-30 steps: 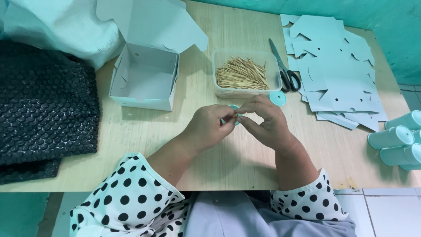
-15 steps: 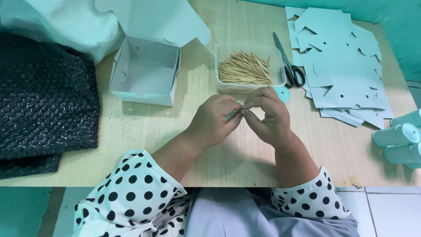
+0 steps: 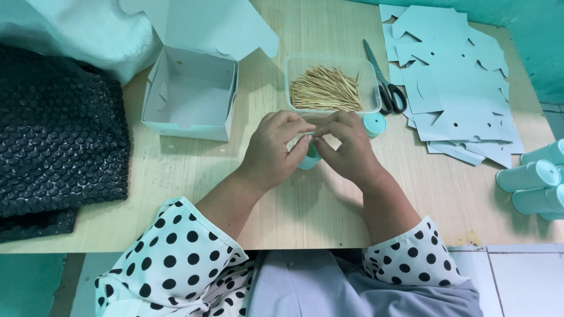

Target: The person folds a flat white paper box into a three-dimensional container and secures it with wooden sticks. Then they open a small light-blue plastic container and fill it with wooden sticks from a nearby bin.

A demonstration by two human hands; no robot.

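Both hands, left hand (image 3: 273, 147) and right hand (image 3: 346, 147), stay closed on the small teal tube (image 3: 308, 157), now lower, nearer the tabletop (image 3: 176, 176).

Both arms wear short sleeves of white fabric printed with large black polka dots, evenly spaced. The left sleeve (image 3: 176, 252) ends above the elbow with a plain hemmed edge; the right sleeve (image 3: 411, 258) ends likewise. Forearms and both hands are bare: no rings, watch or gloves. A plain grey-blue garment (image 3: 329, 287) covers the lap.
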